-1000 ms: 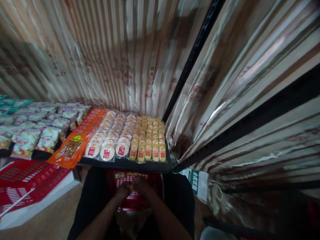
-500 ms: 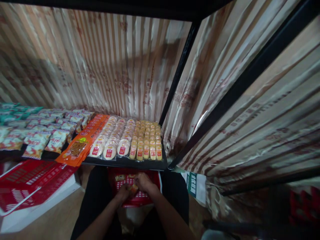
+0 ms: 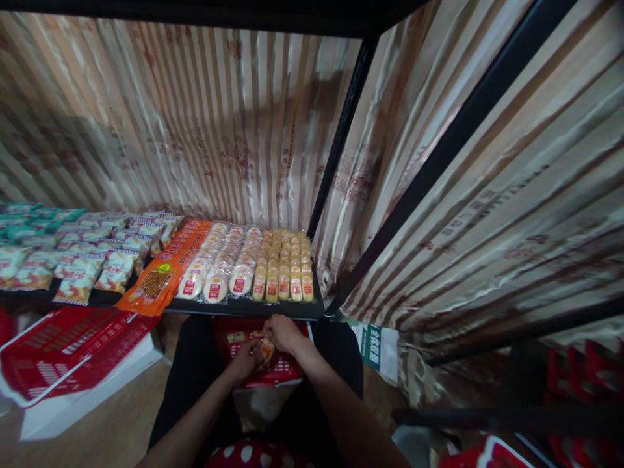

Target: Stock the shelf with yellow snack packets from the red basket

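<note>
Small packet (image 3: 266,349): here it is, orange and yellow, caught between two hands at the lower centre of the frame; its long axis appears to run more up and down than across, upper end toward the shelf, lower end toward the person. Fingers cover part of it, so which face is the front cannot be told.
Left hand (image 3: 247,357): in from the lower left, thumb and fingers pinching the packet along its left side.
Right hand (image 3: 283,333): in from the lower right, fingers bent, reaching the packet's upper right; whether they grip or merely touch, one cannot tell.
Red basket (image 3: 281,369): right below both hands, between the person's knees, with another packet (image 3: 236,336) lying toward its upper left corner.
Black shelf (image 3: 312,309): across the left and centre of the frame, its front edge just above the basket.
Shelf goods: and what a line-up! Yellow snacks (image 3: 283,286) in rows at the right end, round white crackers (image 3: 214,289) beside them, then a flat orange bag (image 3: 153,286) slanting toward the lower left, and puffy white bags (image 3: 80,276) farther left.
Striped curtain (image 3: 244,130): hanging behind it all, filling the upper frame.
</note>
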A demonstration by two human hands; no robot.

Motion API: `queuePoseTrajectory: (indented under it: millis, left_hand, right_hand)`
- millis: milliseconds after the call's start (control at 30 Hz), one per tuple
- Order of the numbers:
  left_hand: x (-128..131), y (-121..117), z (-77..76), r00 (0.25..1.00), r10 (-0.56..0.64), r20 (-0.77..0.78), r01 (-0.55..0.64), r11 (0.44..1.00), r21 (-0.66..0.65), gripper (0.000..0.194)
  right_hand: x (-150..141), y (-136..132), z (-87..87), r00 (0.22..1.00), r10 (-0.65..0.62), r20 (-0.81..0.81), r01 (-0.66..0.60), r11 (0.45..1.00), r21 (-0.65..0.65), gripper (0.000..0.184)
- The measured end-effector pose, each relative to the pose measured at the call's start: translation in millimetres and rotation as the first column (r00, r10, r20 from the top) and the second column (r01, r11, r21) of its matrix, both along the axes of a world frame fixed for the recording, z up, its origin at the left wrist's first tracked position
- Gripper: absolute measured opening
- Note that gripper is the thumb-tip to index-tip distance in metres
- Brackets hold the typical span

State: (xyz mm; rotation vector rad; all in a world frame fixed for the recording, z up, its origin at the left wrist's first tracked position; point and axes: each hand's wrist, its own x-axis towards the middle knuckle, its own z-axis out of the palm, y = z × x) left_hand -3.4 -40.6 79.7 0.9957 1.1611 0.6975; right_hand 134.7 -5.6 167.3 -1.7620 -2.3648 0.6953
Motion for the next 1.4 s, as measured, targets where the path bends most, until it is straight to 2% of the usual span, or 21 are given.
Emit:
queuePoseTrajectory:
  millis: [233, 400, 500, 600, 733, 833, 933, 1167, 1400]
  left_hand:
    - [7.0, 4.3, 24.7, 0.996, -0.007, 0.085, 0.0, 0.997, 0.082, 0.046]
    - [12.9, 7.8, 36.7, 0.995, 0.046, 0.086, -0.057, 0.99, 0.129, 0.046]
    - [16.9, 11.1, 40.7, 0.993, 0.085, 0.08, -0.097, 0.984, 0.153, 0.048]
    - [21.8, 13.8, 44.5, 0.991, 0.115, 0.072, -0.126, 0.977, 0.17, 0.047]
    - [29.3, 15.0, 48.7, 0.989, 0.123, 0.078, -0.135, 0.976, 0.171, 0.044]
    - [34.1, 15.9, 49.8, 0.985, 0.152, 0.084, -0.165, 0.969, 0.182, 0.043]
    - [37.9, 18.6, 51.3, 0.98, 0.178, 0.087, -0.192, 0.963, 0.188, 0.042]
    - [48.1, 28.2, 61.7, 0.972, 0.22, 0.077, -0.231, 0.954, 0.192, 0.042]
    - [54.0, 33.7, 55.9, 0.973, 0.229, 0.029, -0.23, 0.947, 0.224, 0.042]
  right_hand:
    - [8.8, 10.4, 20.1, 0.999, 0.0, -0.041, 0.004, 0.997, 0.082, 0.022]
    - [13.9, 7.1, 22.6, 0.987, -0.041, -0.153, 0.067, 0.983, 0.17, 0.034]
    - [16.1, 0.7, 16.0, 0.941, -0.103, -0.323, 0.181, 0.958, 0.222, 0.039]
    - [18.2, -5.9, 4.8, 0.861, -0.131, -0.492, 0.277, 0.931, 0.237, 0.032]
    - [21.5, -12.0, -9.0, 0.78, -0.16, -0.606, 0.388, 0.883, 0.266, 0.027]
    - [24.9, -14.9, -15.8, 0.751, -0.22, -0.622, 0.473, 0.837, 0.274, 0.023]
    - [28.9, -17.6, -20.9, 0.737, -0.274, -0.618, 0.517, 0.818, 0.253, 0.021]
    - [32.9, -22.5, -29.0, 0.714, -0.326, -0.62, 0.515, 0.844, 0.15, 0.026]
    - [31.3, -22.5, -33.3, 0.697, -0.342, -0.631, 0.514, 0.851, 0.107, 0.033]
